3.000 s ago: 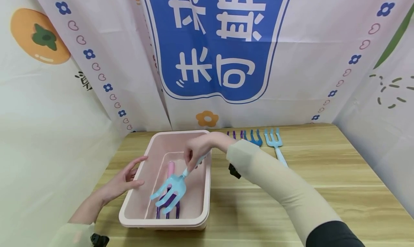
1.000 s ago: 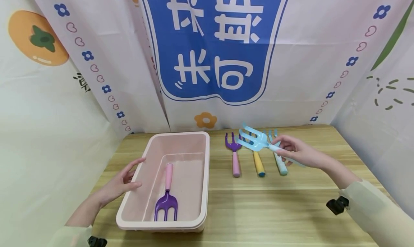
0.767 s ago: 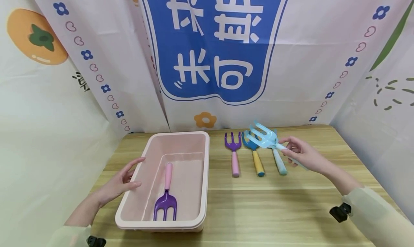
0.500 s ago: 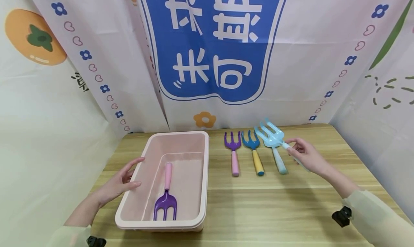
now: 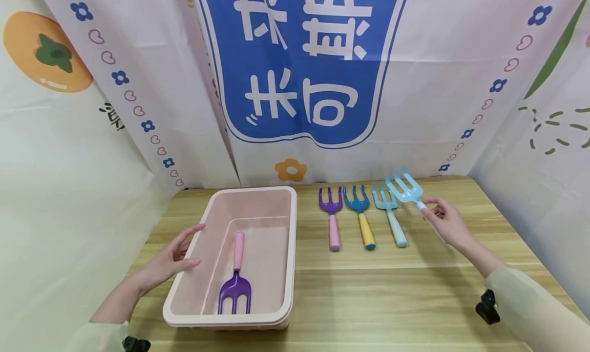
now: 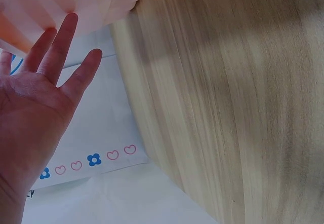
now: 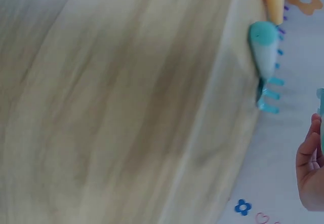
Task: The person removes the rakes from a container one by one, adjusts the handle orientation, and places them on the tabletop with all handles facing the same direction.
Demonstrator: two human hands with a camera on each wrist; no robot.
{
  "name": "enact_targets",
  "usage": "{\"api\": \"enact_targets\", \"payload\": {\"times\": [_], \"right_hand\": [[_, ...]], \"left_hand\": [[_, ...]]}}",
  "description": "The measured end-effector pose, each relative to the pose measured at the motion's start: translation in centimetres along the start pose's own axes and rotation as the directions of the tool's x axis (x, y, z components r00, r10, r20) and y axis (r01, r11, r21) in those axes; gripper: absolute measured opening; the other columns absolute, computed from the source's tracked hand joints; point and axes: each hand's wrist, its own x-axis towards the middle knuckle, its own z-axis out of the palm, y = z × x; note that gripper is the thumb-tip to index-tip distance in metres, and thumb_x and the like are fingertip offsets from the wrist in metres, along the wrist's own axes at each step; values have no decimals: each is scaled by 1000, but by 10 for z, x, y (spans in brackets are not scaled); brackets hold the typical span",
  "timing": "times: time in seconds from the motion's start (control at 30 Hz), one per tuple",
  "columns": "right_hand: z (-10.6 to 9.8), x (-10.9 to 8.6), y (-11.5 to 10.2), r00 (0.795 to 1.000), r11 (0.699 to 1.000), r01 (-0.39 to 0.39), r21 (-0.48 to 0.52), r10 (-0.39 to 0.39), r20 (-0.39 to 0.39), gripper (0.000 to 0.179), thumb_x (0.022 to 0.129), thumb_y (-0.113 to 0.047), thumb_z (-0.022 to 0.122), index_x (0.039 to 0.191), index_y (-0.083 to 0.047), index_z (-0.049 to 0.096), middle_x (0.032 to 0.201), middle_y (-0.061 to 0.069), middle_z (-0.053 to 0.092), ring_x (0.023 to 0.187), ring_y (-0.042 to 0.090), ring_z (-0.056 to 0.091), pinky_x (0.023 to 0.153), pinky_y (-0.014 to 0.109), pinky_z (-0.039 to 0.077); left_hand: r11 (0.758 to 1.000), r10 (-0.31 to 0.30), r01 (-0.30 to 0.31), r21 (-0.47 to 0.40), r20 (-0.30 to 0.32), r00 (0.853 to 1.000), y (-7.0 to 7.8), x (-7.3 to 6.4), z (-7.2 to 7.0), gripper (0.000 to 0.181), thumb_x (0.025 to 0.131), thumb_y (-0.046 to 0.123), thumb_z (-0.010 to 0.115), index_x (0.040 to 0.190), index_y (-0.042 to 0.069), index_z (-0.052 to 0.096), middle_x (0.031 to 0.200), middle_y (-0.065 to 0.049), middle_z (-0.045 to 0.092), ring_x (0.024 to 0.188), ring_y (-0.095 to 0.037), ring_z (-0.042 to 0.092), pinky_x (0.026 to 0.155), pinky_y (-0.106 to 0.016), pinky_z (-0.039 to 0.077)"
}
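Note:
My right hand (image 5: 447,221) pinches the handle of a light blue garden hand fork (image 5: 409,192), tines pointing up and away, raised over the table's right side. Only part of that hand (image 7: 311,171) shows at the edge of the right wrist view. To its left lie a light blue fork (image 5: 396,229), a blue fork with a yellow handle (image 5: 366,231) and a purple fork with a pink handle (image 5: 334,233). My left hand (image 5: 166,262) rests with extended fingers at the left rim of a pink plastic bin (image 5: 230,319). Another purple fork (image 5: 235,284) lies inside the bin.
A wooden table (image 5: 369,301) carries everything. Printed cloth (image 5: 258,160) hangs behind its back edge and at both sides. The bin stands on the left half, with the fork row right of it near the back.
Three seconds ago my right hand held the light blue fork over the bin. It has since carried it rightward past the fork row, uncovering the row. My left hand stays at the bin's rim.

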Motion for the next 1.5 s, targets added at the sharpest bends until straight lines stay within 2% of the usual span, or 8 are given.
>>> {"api": "enact_targets", "payload": {"times": [0.13,0.27,0.43,0.53,0.77,1.07,1.33,1.5], "right_hand": [[1,4,9,999,999,-31,-31,32,5,34,101,-18,53,124,6,52,81,17,61,66,10,50,56,27,43],[2,8,17,995,993,-97,-64,99,25,38,103,-23,49,127,7,49,85,17,59,69,18,52,58,31,44],[4,10,29,977,976,-203,-77,207,55,43,104,-26,44,130,8,45,91,19,56,74,25,54,59,34,45],[6,11,35,969,968,-235,-83,240,57,42,104,-26,44,129,7,45,94,21,55,77,27,54,60,34,44],[8,14,46,964,962,-251,-110,259,66,43,103,-28,44,128,7,44,102,28,55,85,33,55,65,35,44],[10,19,54,970,959,-207,-195,227,87,43,102,-27,49,126,8,46,107,36,57,94,45,57,72,50,48],[9,23,51,946,936,-269,-225,301,122,44,98,-26,56,124,8,47,113,38,54,99,48,54,79,54,46],[9,22,50,946,937,-274,-215,303,116,45,98,-27,57,124,8,49,114,37,54,102,48,53,84,56,45]], "left_hand": [[1000,-3,3,7,-4,1000,-1,0,-1,75,96,5,58,155,19,14,140,-44,31,104,-18,62,81,-42,55],[1000,-9,9,8,-10,1000,-1,-1,-1,76,96,5,58,155,19,14,140,-44,30,104,-18,62,81,-42,55],[1000,8,-8,0,-1,1000,2,-2,0,76,96,4,58,156,20,14,139,-44,31,104,-20,62,80,-42,55],[1000,17,-17,-4,4,1000,3,-3,1,76,96,4,57,156,21,14,139,-45,31,104,-20,62,79,-42,55],[1000,31,-31,-1,4,1000,0,-1,1,74,96,2,56,155,18,15,137,-44,35,103,-22,63,79,-41,55],[999,32,-32,6,2,999,0,-1,1,73,96,2,56,155,19,16,136,-44,37,103,-22,63,79,-40,55],[1000,6,-6,16,-9,1000,0,-1,0,74,96,4,58,155,18,15,138,-43,35,104,-21,62,80,-40,55],[1000,-9,9,12,-15,1000,1,-1,0,75,95,5,58,155,19,15,138,-43,34,104,-21,62,80,-42,55]]}}
